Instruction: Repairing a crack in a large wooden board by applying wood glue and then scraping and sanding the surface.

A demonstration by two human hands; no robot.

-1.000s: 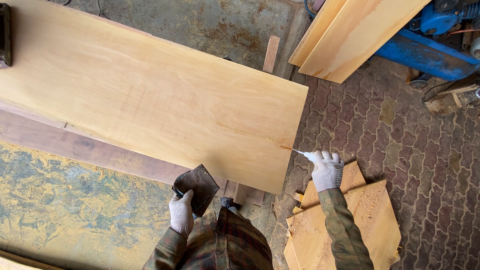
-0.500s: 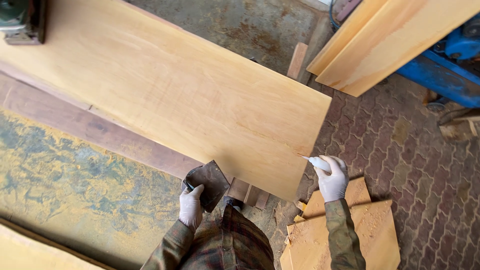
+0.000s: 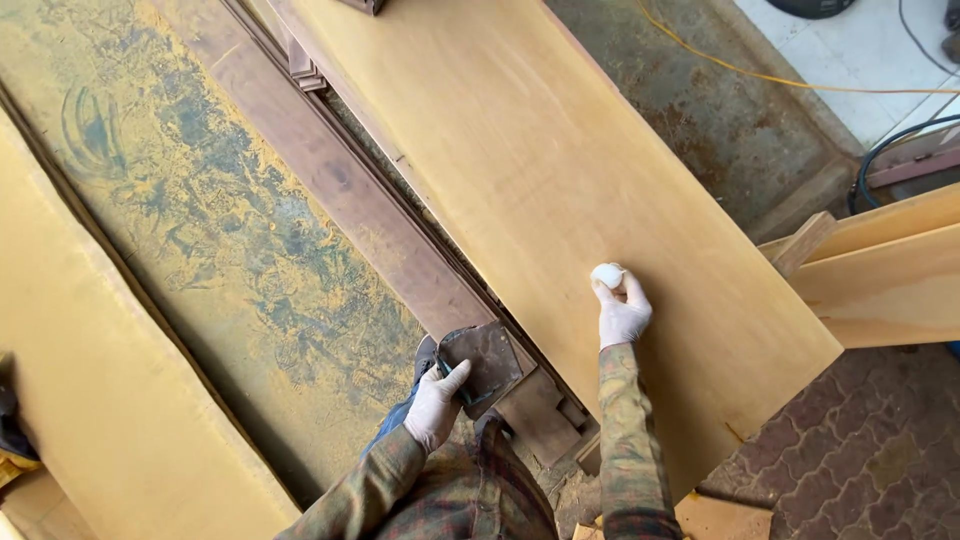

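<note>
The right hand (image 3: 622,312), gloved in white, is resting on the wide pale wooden board (image 3: 560,190), its fingers curling around a small white lump (image 3: 606,274), perhaps a wad of filler or cloth, which is pressing against the board's face near its middle. The left hand (image 3: 436,406), also gloved, is gripping a flat dark brown scraper-like plate (image 3: 485,364), thumb lying across its lower edge, fingers closing underneath. The plate is sitting over a dark plank (image 3: 340,190) running beside the board. A yellow cable (image 3: 760,74) is trailing across the stained floor (image 3: 720,120) beyond the board, and brick paving (image 3: 870,450) is showing at lower right
</note>
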